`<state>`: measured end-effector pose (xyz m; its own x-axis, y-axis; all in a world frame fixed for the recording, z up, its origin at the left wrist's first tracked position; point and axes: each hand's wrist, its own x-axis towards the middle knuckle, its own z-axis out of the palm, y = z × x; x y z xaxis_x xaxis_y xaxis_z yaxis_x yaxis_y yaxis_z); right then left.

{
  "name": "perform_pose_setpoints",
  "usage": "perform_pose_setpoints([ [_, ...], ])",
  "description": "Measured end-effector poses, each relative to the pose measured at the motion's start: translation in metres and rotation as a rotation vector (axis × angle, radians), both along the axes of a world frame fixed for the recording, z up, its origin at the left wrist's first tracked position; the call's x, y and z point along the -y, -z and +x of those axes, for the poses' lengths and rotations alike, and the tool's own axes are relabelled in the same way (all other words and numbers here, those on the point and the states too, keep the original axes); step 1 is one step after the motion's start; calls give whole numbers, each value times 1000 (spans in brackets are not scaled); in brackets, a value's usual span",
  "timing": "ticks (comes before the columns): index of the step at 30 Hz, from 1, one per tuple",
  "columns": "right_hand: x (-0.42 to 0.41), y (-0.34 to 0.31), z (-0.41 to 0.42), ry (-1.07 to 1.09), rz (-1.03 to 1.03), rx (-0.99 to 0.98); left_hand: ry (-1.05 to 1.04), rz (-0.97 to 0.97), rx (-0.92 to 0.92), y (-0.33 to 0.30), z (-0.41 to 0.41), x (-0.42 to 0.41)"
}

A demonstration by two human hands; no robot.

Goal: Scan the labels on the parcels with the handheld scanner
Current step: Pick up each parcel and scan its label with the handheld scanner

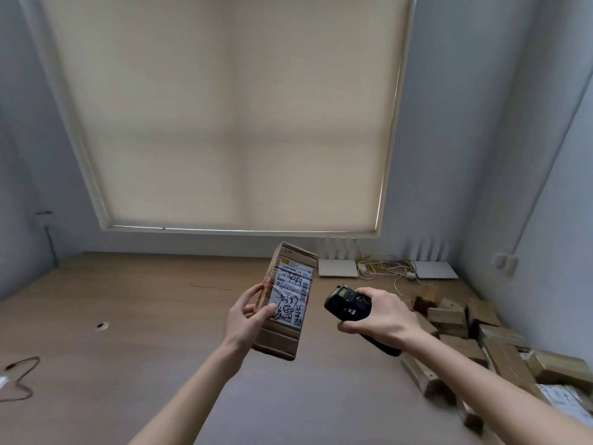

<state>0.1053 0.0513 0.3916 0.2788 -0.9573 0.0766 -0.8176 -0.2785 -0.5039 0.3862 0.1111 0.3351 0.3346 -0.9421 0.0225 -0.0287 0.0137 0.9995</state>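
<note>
Head view shows the left hand (248,316) gripping a cardboard parcel (284,303) held upright above the table (144,316), thumb pressed on the lower part of its white label (290,295). Just to the right, apart from it, the right hand (382,313) is wrapped around the black handheld scanner (348,305), its head turned toward the label. This looks like the aiming step. Next, I'd say, the scanner window must line up with the barcode. More parcels (481,342) lie heaped along the right side, waiting their turn.
</note>
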Motion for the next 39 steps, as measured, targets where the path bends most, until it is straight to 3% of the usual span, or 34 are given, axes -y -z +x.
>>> perform_pose_setpoints([
  [5,-32,-12,111,-225,159,317,-152,-6,-93,-14,79,-61],
  [15,-192,-25,404,-697,414,533,-496,-45,-141,-34,291,-281],
  [22,-321,-5,570,-959,546,527,-751,2,-144,-17,410,-455],
  [28,-411,22,677,-1180,609,397,-962,89,-56,14,470,-572],
  [39,-499,133,847,-1356,716,157,-1179,270,-195,108,584,-671],
])
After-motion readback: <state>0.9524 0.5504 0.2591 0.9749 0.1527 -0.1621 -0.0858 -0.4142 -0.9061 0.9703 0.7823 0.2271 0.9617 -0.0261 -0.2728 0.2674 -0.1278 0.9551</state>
